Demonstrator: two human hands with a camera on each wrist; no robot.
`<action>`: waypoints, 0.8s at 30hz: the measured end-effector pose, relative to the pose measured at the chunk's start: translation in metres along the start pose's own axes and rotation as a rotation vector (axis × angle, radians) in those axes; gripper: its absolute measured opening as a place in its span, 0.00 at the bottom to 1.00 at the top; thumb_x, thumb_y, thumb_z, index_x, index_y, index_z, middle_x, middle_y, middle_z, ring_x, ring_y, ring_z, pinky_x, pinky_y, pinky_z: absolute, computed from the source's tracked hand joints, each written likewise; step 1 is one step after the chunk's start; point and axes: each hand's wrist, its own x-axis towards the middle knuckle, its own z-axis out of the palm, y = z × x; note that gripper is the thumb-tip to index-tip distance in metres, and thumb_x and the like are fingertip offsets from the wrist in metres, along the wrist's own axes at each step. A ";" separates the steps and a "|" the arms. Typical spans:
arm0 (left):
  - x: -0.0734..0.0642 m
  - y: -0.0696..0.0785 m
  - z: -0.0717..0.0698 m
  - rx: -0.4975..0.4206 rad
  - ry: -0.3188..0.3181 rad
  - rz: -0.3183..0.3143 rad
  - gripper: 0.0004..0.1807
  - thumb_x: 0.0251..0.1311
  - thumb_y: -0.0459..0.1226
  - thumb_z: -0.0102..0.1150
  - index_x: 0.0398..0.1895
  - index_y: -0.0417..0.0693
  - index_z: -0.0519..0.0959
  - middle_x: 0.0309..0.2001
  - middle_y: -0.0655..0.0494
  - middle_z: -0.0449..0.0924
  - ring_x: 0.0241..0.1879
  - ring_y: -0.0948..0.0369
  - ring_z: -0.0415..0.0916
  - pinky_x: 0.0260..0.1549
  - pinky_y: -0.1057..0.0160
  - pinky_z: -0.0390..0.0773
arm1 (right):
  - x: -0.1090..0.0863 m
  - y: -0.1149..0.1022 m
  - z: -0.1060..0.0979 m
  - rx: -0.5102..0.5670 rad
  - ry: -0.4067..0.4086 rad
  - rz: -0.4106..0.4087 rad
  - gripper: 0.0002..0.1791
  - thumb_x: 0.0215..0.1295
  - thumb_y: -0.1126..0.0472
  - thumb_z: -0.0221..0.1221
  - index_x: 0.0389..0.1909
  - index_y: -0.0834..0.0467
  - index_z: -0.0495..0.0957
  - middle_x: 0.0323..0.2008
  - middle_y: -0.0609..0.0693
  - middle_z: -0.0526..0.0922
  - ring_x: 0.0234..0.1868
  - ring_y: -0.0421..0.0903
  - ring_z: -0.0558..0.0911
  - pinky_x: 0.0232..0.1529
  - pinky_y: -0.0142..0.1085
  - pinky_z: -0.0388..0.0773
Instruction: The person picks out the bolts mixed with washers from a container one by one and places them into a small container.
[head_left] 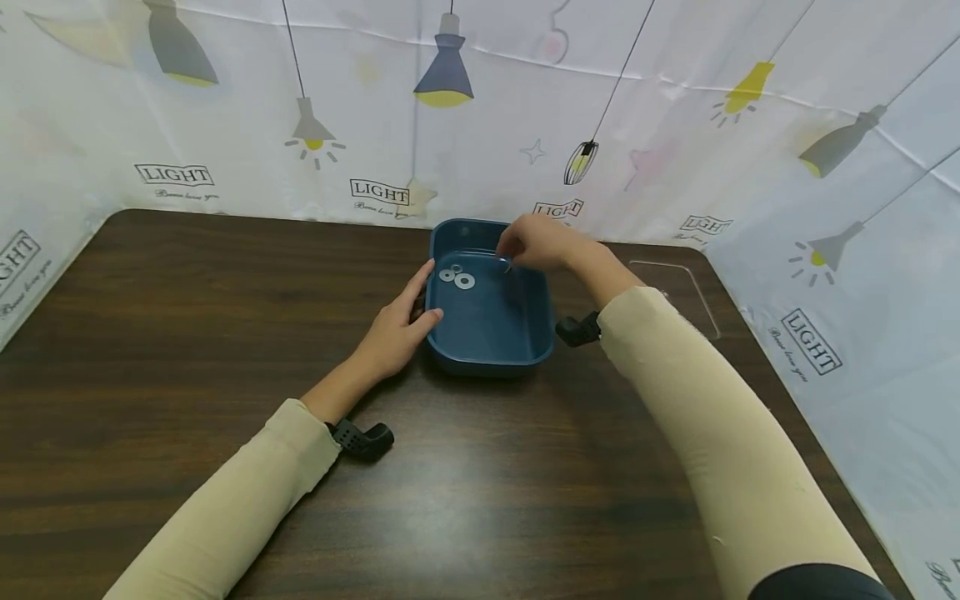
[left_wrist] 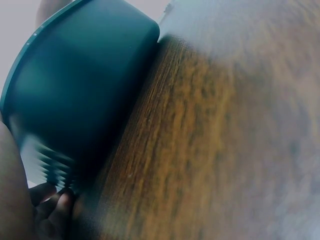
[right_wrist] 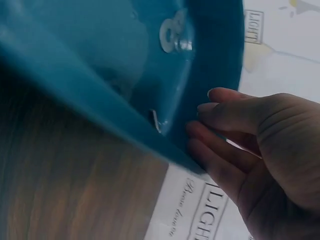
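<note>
A deep blue plastic bin (head_left: 491, 333) stands on the table. Several flat metal washers (head_left: 464, 282) lie together on its floor toward the back left. My left hand (head_left: 392, 335) rests against the bin's left side, index finger and thumb extended to the rim; in the left wrist view the other fingers are low by a ribbed patch of the outer wall. Over the back right corner my right hand (right_wrist: 270, 145) reaches down, fingers loosely bent with nothing visible between them. A small thin metal piece (right_wrist: 155, 121) lies inside the bin, apart from those fingertips.
A clear, shallow rectangular tray or lid (head_left: 693, 292) lies on the dark wood table (head_left: 225, 333) behind the right forearm. White sheeting (head_left: 495, 108) printed with lamps rises along the table's back and sides. Each wrist carries a black camera (head_left: 363, 440).
</note>
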 end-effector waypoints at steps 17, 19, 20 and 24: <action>0.000 0.002 0.001 0.003 -0.006 -0.008 0.39 0.74 0.48 0.47 0.83 0.69 0.44 0.78 0.48 0.60 0.72 0.52 0.69 0.68 0.46 0.72 | 0.021 -0.015 0.022 -0.157 -0.089 0.178 0.21 0.66 0.74 0.55 0.58 0.62 0.82 0.58 0.59 0.83 0.57 0.55 0.82 0.61 0.48 0.79; 0.000 0.002 0.001 0.000 -0.008 -0.003 0.39 0.74 0.48 0.47 0.83 0.70 0.44 0.78 0.48 0.61 0.71 0.52 0.70 0.67 0.46 0.72 | 0.022 -0.015 0.024 -0.157 -0.080 0.192 0.21 0.66 0.74 0.55 0.58 0.62 0.81 0.58 0.60 0.83 0.56 0.55 0.82 0.60 0.48 0.80; 0.000 0.002 0.001 0.000 -0.007 -0.001 0.39 0.74 0.48 0.47 0.83 0.70 0.44 0.77 0.48 0.61 0.71 0.52 0.70 0.67 0.46 0.72 | 0.022 -0.015 0.025 -0.155 -0.075 0.194 0.20 0.66 0.74 0.56 0.58 0.63 0.81 0.58 0.60 0.83 0.55 0.55 0.83 0.60 0.48 0.80; -0.001 0.003 0.000 -0.001 -0.005 -0.004 0.39 0.74 0.48 0.47 0.82 0.74 0.43 0.77 0.48 0.61 0.71 0.52 0.71 0.67 0.46 0.73 | 0.022 -0.014 0.027 -0.131 -0.071 0.191 0.20 0.66 0.74 0.55 0.57 0.64 0.81 0.57 0.60 0.84 0.54 0.55 0.83 0.59 0.48 0.81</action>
